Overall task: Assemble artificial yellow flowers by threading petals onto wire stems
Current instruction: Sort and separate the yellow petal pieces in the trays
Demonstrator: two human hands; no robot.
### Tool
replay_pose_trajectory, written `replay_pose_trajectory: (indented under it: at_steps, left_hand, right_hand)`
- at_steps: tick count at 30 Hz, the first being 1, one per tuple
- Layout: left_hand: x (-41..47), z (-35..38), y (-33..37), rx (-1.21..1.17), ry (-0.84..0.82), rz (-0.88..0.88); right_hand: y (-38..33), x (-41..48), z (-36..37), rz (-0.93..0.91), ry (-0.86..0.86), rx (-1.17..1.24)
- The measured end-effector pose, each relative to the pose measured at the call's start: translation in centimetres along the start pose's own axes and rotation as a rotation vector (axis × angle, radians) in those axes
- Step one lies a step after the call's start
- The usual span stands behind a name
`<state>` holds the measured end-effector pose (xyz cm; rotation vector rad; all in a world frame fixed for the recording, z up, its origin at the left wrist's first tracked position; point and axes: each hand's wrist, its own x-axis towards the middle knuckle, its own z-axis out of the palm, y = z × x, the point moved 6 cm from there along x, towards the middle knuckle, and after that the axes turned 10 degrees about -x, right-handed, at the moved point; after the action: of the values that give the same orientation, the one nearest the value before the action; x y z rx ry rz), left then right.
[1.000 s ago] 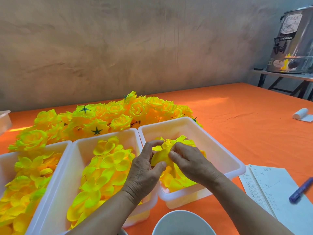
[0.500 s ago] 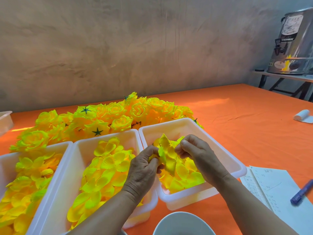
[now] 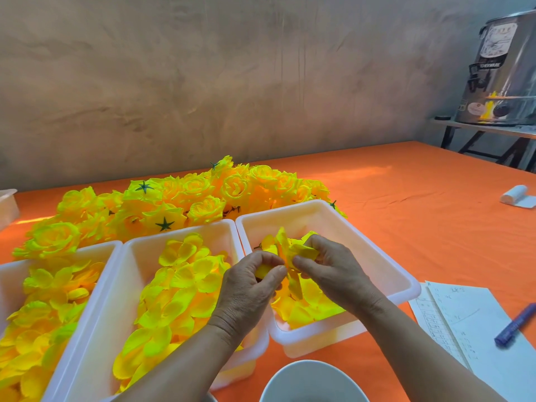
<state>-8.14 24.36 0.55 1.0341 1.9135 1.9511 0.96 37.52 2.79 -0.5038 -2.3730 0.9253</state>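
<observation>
Petal pinched over the 3 o'clock bin; left hand grips the bud, right hand pinches the petal; risk: soft fabric bunches, missing the hidden stem.

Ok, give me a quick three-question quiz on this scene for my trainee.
1. True or false: the left hand and right hand both grip yellow petals above the rightmost bin.
2. Where do the finished flowers lie? A beyond the bins, B on a shelf, C on the floor.
3. Fill in: the blue pen rests on ____.
Key: 1 true; 2 A; 3 the paper.
</observation>
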Motion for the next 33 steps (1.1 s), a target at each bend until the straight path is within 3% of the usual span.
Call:
replay_pose_trajectory:
  at_steps: [5, 15, 21, 25, 29, 33]
  left_hand:
    - [0.1, -0.3, -0.2, 0.017, 0.040, 0.029]
    - [0.0, 0.0, 0.8, 0.104, 0.013, 0.137]
    - [-0.2, 0.3, 1.0, 0.179, -0.022, 0.180]
    - [-0.2, 0.4, 1.0, 0.276, -0.056, 0.228]
    - [-0.3, 0.5, 1.1, 0.330, -0.058, 0.258]
    - [-0.1, 0.2, 1.1, 0.269, 0.020, 0.235]
  right_hand:
    - [0.3, -0.2, -0.8, 0.031, 0.099, 0.055]
    - [-0.3, -0.5, -1.0, -0.002, 0.121, 0.108]
    - [-0.3, 0.0, -0.3, -0.009, 0.026, 0.034]
    - [0.1, 0.2, 0.2, 0.063, -0.029, 0.170]
    - [0.4, 0.4, -0.2, 0.076, 0.045, 0.000]
    - [-0.4, -0.3, -0.7, -0.022, 0.124, -0.071]
